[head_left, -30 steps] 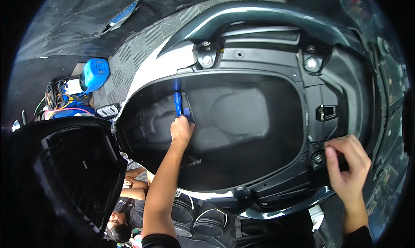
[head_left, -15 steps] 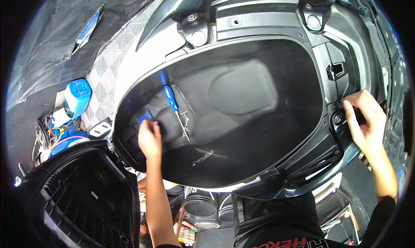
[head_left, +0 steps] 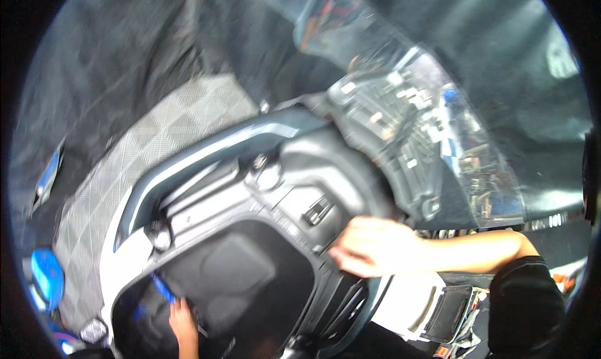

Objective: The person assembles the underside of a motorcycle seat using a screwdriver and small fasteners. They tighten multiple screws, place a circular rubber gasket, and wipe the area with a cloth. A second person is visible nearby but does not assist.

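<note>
Scooter body with open black storage tub, still seated in its frame. Right hand rests flat on the tub rim, grip unclear. Left hand, inside the tub, touches a blue-handled tool; its grip cannot be told.

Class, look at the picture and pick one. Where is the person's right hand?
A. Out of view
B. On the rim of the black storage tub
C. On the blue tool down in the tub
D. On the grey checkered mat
B: the right hand lies on the rim of the tub, while the left hand is down inside, next to the blue tool.
</note>
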A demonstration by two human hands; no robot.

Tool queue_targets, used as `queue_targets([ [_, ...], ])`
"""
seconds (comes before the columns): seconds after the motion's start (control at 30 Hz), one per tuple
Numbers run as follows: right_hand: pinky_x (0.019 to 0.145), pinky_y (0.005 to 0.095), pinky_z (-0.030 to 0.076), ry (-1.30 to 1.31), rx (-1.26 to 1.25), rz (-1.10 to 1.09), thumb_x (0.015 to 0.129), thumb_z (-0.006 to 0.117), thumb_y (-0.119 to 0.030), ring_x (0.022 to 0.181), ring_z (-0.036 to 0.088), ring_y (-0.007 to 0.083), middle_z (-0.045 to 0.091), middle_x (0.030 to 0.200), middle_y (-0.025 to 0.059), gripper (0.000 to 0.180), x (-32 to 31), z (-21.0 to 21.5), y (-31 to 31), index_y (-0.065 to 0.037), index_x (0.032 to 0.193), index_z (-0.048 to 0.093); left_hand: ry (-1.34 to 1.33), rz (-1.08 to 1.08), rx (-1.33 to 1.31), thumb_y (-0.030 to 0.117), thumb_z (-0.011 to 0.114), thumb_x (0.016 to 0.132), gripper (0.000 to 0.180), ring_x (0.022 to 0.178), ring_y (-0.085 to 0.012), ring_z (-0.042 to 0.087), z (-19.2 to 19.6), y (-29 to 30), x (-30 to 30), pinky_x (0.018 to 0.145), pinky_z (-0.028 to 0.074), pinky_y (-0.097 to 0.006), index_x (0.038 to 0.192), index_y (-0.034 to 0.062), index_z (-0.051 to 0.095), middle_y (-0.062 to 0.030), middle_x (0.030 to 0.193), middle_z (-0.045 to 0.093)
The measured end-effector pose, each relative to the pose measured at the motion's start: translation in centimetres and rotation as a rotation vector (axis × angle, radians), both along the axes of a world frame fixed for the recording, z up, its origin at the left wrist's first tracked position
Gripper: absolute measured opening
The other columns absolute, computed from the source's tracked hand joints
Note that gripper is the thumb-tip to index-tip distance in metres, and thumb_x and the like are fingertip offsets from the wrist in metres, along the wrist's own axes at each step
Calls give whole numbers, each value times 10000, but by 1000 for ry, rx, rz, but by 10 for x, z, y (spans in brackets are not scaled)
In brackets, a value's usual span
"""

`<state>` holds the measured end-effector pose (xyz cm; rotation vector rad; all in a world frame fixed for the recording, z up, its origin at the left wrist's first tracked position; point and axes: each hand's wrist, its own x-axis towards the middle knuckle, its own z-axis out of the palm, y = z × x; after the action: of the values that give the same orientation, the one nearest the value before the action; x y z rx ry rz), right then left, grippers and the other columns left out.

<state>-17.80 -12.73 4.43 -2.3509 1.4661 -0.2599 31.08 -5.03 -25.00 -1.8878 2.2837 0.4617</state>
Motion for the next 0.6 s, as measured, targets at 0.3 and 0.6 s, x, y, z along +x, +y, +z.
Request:
queue_targets([
  [0.3, 619, 389, 536, -113, 94, 37, 783, 768, -116, 709, 635, 261, 642, 758, 52, 80, -8, -14, -3, -90, 844, 723, 55, 97, 139, 19, 605, 914, 402, 1196, -351, 640, 73, 8, -1, 956, 550, -460, 1314, 12, 577, -221, 1306, 640],
  [0.6, 653, 367, 478, -20, 0, 9, 819, 668, 81, 673, 606, 304, 640, 763, 143, 56, -7, 4, -6, 40, 810, 632, 866, 828, 343, 20, 655, 989, 95, 853, -172, 754, 16, -43, -26, 738, 623, -273, 1031, -66, 655, -117, 923, 733],
])
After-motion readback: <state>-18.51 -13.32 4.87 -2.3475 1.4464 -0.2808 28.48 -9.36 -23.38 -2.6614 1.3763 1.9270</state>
